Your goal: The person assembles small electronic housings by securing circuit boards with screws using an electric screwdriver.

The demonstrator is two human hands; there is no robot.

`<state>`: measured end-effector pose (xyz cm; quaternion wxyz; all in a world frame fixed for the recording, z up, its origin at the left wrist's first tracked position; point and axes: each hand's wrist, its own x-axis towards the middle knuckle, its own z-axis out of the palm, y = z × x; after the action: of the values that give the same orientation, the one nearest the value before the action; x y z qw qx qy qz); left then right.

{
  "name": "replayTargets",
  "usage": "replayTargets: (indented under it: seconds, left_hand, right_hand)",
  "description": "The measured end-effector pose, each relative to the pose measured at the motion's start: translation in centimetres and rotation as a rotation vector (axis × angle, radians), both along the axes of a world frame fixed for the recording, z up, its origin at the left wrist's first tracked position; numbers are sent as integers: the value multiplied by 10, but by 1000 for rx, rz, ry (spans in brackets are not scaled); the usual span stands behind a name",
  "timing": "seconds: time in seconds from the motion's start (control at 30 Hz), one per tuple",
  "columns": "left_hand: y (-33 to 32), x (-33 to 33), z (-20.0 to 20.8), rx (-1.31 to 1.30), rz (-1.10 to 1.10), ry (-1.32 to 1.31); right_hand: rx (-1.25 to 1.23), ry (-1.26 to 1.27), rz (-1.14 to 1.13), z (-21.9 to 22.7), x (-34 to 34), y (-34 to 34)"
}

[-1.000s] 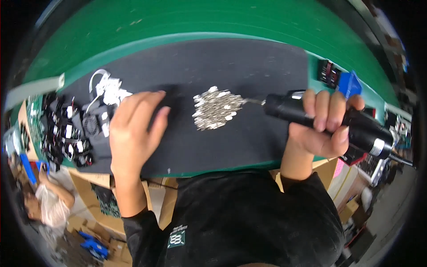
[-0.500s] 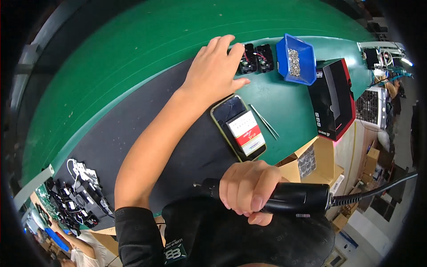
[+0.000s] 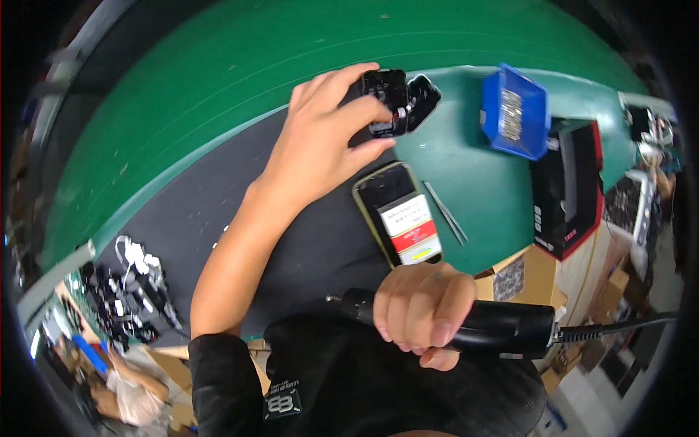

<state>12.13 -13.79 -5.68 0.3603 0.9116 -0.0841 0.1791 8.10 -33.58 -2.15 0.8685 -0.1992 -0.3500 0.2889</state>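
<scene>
My left hand (image 3: 309, 142) reaches to the far edge of the dark mat. Its fingers are curled round a small black plastic housing (image 3: 389, 86), partly hidden by them. A second black housing (image 3: 424, 102) lies against it on the right, tilted. My right hand (image 3: 422, 309) is closed round a black corded electric screwdriver (image 3: 506, 328), held in front of my body with its bit pointing left. Between the hands lies a phone (image 3: 373, 191) in a greenish case, with a white and red box (image 3: 409, 222) on top. Metal tweezers (image 3: 445, 213) rest beside it.
A blue bin (image 3: 536, 120) of small metal screws stands at the back right, next to an open black and red box (image 3: 564, 193). An open cardboard carton (image 3: 539, 273) is below. Black parts and white cables (image 3: 135, 291) are heaped at left. Another person (image 3: 131, 393) sits at lower left.
My left hand has closed on the left housing and the two housings have shifted, the right one now tilted. My right hand still holds the screwdriver. The whole view has shifted slightly.
</scene>
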Motion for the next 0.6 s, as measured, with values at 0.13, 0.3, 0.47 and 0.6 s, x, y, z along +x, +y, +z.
replayTargets:
  seconds: [0.13,0.3,0.47,0.6]
  left_hand:
    - [43,-74,16,-20,180,34]
    - [68,-141,13,65,442,68]
    - [92,-194,11,174,633,93]
    - [105,-238,-3,60,673,289]
  right_hand:
    - [105,43,35,-5,-1,12]
    - [-45,4,52,-6,-7,10]
    - [-92,16,-13,-3,-22,23]
    - [-167,82,-101,-2,-38,36]
